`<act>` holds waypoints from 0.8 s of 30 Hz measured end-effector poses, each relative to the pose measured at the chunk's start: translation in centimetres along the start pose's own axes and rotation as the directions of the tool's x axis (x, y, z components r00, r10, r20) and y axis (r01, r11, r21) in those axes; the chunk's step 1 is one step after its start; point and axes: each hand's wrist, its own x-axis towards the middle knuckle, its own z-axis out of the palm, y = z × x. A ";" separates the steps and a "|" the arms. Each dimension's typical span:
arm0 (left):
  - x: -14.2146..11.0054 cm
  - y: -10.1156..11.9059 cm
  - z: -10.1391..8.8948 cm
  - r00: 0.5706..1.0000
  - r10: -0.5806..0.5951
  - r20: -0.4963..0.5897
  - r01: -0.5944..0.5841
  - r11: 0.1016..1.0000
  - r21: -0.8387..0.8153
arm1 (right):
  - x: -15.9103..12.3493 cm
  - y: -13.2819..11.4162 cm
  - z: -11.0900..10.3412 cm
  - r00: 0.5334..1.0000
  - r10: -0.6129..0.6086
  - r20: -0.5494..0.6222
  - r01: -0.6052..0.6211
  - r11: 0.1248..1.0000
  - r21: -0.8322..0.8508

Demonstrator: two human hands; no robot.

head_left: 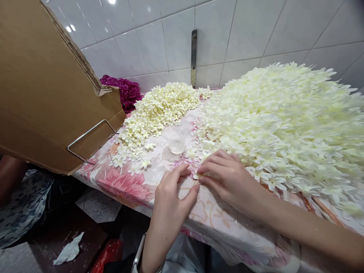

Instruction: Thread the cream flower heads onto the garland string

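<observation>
My right hand (227, 174) is pinched on a small pale artificial flower (196, 176), mostly hidden by the fingertips, just over the cloth. Facing it from the left, my left hand (170, 197) has its thumb apart from its curled fingers, and I see nothing between them. Beyond the hands stands a small clear cup (176, 146) beside single loose flowers. A big heap of pale yellow-white artificial flowers (278, 125) spreads right beside and behind my right hand. Farther back on the left lies a smaller heap of similar flowers (162, 108).
A flowered tablecloth (216, 212) covers the table, which meets a tiled wall (159, 41). At left, a large cardboard box (51, 83) rises by a bent wire frame (85, 134). Purple artificial flowers (129, 91) lie behind it. Another person's patterned clothing (25, 204) shows lower left.
</observation>
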 end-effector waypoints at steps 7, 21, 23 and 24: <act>0.2 1.2 0.1 0.977 -0.145 0.158 0.198 0.892 -0.406 | -0.2 0.1 -1.1 0.980 0.073 -0.187 -0.012 0.950 0.313; 0.2 1.5 1.1 0.992 -0.115 0.045 0.124 0.918 -0.377 | -0.3 0.0 -1.2 0.977 0.195 -0.085 -0.154 0.924 0.349; 0.2 1.5 1.0 0.992 -0.114 0.058 0.127 0.915 -0.383 | -0.4 -0.1 -1.3 0.971 0.220 -0.088 -0.179 0.924 0.338; 0.3 1.5 1.0 0.991 -0.115 0.072 0.134 0.911 -0.391 | -0.4 -0.1 -1.3 0.969 0.228 -0.090 -0.187 0.924 0.333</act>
